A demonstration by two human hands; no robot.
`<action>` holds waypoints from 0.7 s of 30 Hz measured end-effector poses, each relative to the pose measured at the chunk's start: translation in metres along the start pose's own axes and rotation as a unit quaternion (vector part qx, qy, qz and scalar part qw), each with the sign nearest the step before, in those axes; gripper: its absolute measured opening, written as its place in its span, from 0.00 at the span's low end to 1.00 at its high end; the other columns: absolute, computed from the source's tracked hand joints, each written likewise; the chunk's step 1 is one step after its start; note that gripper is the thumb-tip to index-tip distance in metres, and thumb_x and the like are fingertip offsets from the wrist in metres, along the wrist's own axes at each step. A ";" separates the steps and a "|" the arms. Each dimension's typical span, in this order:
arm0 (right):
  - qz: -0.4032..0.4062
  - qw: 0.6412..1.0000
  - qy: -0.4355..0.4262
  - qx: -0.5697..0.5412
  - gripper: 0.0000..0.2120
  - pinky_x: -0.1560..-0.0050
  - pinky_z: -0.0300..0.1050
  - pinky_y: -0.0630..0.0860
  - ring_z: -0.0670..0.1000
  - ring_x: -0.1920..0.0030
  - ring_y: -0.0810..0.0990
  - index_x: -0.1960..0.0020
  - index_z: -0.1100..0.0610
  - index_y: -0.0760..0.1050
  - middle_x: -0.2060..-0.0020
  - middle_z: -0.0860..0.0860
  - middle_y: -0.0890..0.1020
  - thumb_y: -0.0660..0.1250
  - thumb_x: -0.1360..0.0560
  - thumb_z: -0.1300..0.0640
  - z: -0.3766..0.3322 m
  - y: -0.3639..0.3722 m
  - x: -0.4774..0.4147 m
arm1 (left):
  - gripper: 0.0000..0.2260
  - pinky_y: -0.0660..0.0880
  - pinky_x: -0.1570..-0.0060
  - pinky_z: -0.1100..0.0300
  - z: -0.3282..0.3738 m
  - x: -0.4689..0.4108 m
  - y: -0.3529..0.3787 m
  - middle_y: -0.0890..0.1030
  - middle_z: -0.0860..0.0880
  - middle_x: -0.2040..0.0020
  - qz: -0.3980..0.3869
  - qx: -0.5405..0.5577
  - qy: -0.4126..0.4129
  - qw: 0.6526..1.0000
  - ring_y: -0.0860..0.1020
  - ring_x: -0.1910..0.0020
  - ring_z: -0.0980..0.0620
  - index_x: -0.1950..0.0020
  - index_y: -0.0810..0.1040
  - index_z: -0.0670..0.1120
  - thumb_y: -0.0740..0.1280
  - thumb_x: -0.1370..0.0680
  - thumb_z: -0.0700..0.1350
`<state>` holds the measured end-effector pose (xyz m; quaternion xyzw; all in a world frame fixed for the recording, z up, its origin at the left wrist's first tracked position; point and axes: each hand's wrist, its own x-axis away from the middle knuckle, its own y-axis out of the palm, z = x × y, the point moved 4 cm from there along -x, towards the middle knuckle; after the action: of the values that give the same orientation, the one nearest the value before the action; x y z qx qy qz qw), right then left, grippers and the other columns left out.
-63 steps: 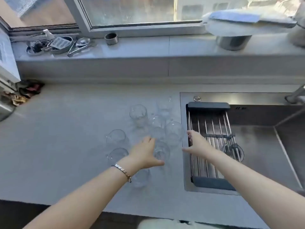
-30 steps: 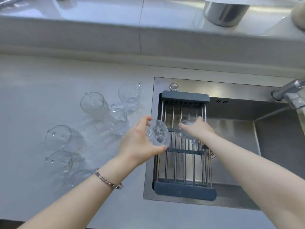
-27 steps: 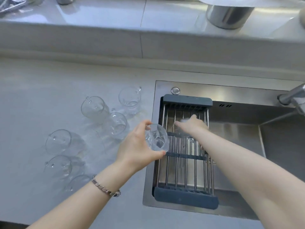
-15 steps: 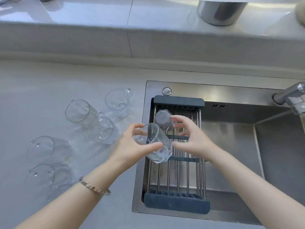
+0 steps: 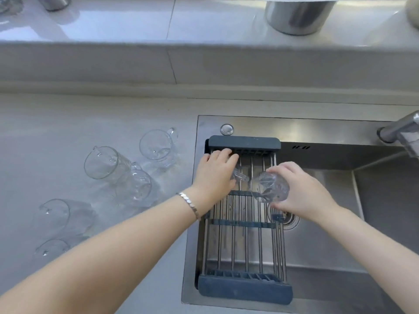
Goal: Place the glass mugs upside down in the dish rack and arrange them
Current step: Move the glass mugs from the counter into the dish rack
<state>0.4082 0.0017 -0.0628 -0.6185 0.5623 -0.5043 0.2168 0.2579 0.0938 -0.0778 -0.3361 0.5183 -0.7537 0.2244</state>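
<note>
The dish rack (image 5: 244,288), metal bars with dark end pieces, lies across the left side of the sink. My left hand (image 5: 215,173) covers a glass mug at the rack's far left corner. Only that mug's handle (image 5: 240,177) shows beside my palm. My right hand (image 5: 303,196) grips a second glass mug (image 5: 269,186), tilted on its side just above the bars at the rack's right edge. Several more glass mugs stand upright on the counter to the left, among them one (image 5: 156,146) nearest the sink, another (image 5: 102,163) and a third (image 5: 53,214).
The steel sink basin (image 5: 328,245) opens to the right of the rack, with its drain partly under my right hand. A faucet (image 5: 403,132) juts in at the right edge. A metal pot (image 5: 297,14) stands on the sill behind.
The mug that my left hand held has gone over to my right hand. My left hand moved forward onto the mug at the rack's far left corner, which my right hand left.
</note>
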 end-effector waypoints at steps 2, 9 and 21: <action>-0.044 0.994 -0.014 0.099 0.30 0.54 0.45 0.74 0.56 0.48 0.76 0.35 0.46 0.65 0.38 0.48 0.70 0.72 0.35 0.54 -0.005 0.010 -0.018 | 0.31 0.57 0.27 0.47 -0.008 -0.017 0.015 0.61 0.43 0.24 -0.045 -0.090 0.024 0.995 0.60 0.26 0.44 0.24 0.57 0.46 0.66 0.23 0.50; -0.017 0.985 0.128 0.111 0.30 0.58 0.47 0.69 0.64 0.47 0.76 0.36 0.56 0.62 0.42 0.58 0.69 0.70 0.32 0.50 -0.013 0.024 -0.064 | 0.25 0.68 0.36 0.49 -0.018 -0.053 0.022 0.72 0.41 0.36 -0.085 -0.159 0.043 0.983 0.73 0.38 0.41 0.31 0.65 0.45 0.69 0.26 0.44; 0.101 0.965 0.241 -0.038 0.37 0.57 0.50 0.74 0.64 0.48 0.78 0.33 0.60 0.60 0.41 0.61 0.69 0.69 0.31 0.41 0.004 0.051 -0.075 | 0.34 0.70 0.40 0.50 -0.013 -0.060 0.023 0.61 0.39 0.29 -0.069 -0.123 0.009 0.990 0.68 0.38 0.39 0.28 0.60 0.44 0.71 0.30 0.35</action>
<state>0.3978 0.0555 -0.1354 -0.4268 0.6762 -0.5921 0.1004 0.2884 0.1349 -0.1193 -0.3892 0.5843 -0.7012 0.1242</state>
